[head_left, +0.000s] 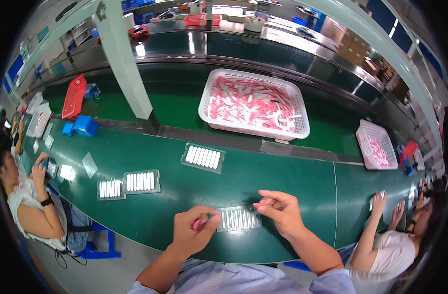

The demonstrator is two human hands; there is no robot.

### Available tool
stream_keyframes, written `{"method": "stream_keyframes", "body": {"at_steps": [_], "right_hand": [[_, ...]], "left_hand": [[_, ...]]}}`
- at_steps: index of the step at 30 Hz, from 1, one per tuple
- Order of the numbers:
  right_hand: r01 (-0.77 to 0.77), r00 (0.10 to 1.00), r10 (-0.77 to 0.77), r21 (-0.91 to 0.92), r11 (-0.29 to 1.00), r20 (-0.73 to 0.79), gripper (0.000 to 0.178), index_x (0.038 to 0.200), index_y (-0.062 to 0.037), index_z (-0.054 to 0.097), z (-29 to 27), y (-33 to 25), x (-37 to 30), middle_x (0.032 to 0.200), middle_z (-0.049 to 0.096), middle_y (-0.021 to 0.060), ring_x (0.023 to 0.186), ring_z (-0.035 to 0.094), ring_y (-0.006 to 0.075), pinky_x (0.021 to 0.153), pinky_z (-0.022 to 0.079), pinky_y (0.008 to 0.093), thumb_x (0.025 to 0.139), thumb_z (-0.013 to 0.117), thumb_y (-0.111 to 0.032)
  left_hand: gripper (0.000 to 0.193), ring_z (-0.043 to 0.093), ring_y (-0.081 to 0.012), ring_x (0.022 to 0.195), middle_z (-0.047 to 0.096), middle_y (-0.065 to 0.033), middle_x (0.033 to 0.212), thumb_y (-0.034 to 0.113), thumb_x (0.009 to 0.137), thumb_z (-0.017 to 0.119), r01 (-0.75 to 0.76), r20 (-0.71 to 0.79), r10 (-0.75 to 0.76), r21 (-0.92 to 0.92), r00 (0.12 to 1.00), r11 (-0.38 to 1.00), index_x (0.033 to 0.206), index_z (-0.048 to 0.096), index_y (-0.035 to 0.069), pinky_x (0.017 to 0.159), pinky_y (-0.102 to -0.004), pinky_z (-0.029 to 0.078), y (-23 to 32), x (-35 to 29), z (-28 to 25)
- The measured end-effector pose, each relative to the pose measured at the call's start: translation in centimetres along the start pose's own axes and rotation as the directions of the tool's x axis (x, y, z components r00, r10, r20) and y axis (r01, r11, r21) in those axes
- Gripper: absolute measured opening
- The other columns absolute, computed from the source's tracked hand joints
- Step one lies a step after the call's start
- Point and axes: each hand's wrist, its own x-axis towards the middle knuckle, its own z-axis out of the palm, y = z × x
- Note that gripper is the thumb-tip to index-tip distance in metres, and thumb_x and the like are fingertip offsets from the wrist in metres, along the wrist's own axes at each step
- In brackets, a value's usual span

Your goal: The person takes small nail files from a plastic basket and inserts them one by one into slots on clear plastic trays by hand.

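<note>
My left hand [192,230] is closed, fingers curled around pink pieces [199,224] that show in the palm. It hovers by the left edge of a clear plastic tray [239,219] with a row of long slots, where I see no white sticks. At the tray's right edge, my right hand [282,211] pinches thumb and fingers together. Something small and pink shows at those fingertips, too small to name. Farther off lies a clear tray of white sticks [203,157]. Two more filled trays, one [142,181] overlapping the other [111,189], lie to the left.
Beyond the table ledge stands a large white basket [204,115] heaped with pink and white pieces. A smaller basket [365,152] is at right. A pillar [121,63], blue boxes [85,126] and a red tray [74,96] stand left. People sit on both sides.
</note>
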Motion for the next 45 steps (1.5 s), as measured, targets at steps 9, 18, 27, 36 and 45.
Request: {"method": "stream_keyframes", "body": {"at_steps": [9, 18, 27, 36, 45], "right_hand": [[-0.215, 0.968, 0.183, 0.191, 0.958, 0.173, 0.045, 0.127, 0.0045, 0.066, 2.7, -0.1, -1.3, 0.097, 0.077, 0.0129, 0.089, 0.075, 0.0160, 0.084, 0.061, 0.0282, 0.085, 0.078, 0.012], [-0.359, 0.892, 0.336, 0.024, 0.933, 0.302, 0.031, 0.123, 0.0080, 0.067, 2.5, 0.6, 0.7, 0.107, 0.077, 0.0173, 0.098, 0.075, 0.0174, 0.090, 0.059, 0.0303, 0.093, 0.073, 0.005], [-0.412, 0.857, 0.374, 0.037, 0.910, 0.355, 0.025, 0.120, 0.0076, 0.070, 1.4, 1.6, 2.7, 0.108, 0.077, 0.0163, 0.095, 0.074, 0.0159, 0.086, 0.059, 0.0304, 0.097, 0.072, -0.002], [-0.215, 0.948, 0.200, 0.033, 0.976, 0.249, 0.020, 0.115, 0.0064, 0.073, -1.7, 0.4, 6.3, 0.107, 0.077, 0.0142, 0.090, 0.072, 0.0154, 0.082, 0.059, 0.0295, 0.096, 0.072, 0.001], [0.782, 0.534, -0.839, -0.438, 0.444, 0.103, 0.017, 0.100, 0.0035, 0.076, -7.0, -18.8, 9.9, 0.104, 0.073, 0.0145, 0.092, 0.070, 0.0184, 0.082, 0.058, 0.0303, 0.086, 0.073, 0.012]], "left_hand": [[0.009, 0.032, 0.0022, 0.057, 0.041, 0.0116, 0.062, -0.001, 0.091, 0.076, 0.205, 0.172, -0.184, -0.110, 0.968, 0.973, 0.100, 0.075, 0.002, 0.051, -0.0199, 0.025, -0.1, -0.3, 2.6], [0.007, 0.033, 0.0028, 0.057, 0.041, 0.0116, 0.064, -0.003, 0.093, 0.073, 0.190, 0.079, -0.179, -0.156, 0.981, 0.969, 0.099, 0.073, 0.001, 0.050, -0.0197, 0.026, -1.6, -1.3, 2.2], [0.005, 0.031, 0.0019, 0.055, 0.040, 0.0112, 0.061, 0.003, 0.094, 0.074, 0.238, 0.043, -0.234, -0.171, 0.971, 0.956, 0.099, 0.072, 0.002, 0.050, -0.0214, 0.023, -2.3, -0.3, 1.6], [0.003, 0.037, 0.0014, 0.057, 0.056, 0.0050, 0.065, -0.005, 0.096, 0.068, 0.201, 0.091, -0.190, -0.134, 0.978, 0.970, 0.098, 0.068, -0.003, 0.051, -0.0203, 0.027, -2.5, 1.8, 1.2], [0.006, 0.032, -0.0010, 0.061, 0.044, 0.0108, 0.070, 0.004, 0.098, 0.070, 0.131, 0.039, -0.132, 0.029, 0.990, 0.991, 0.096, 0.076, 0.005, 0.055, -0.0214, 0.026, -1.2, 2.0, -2.2]]}}
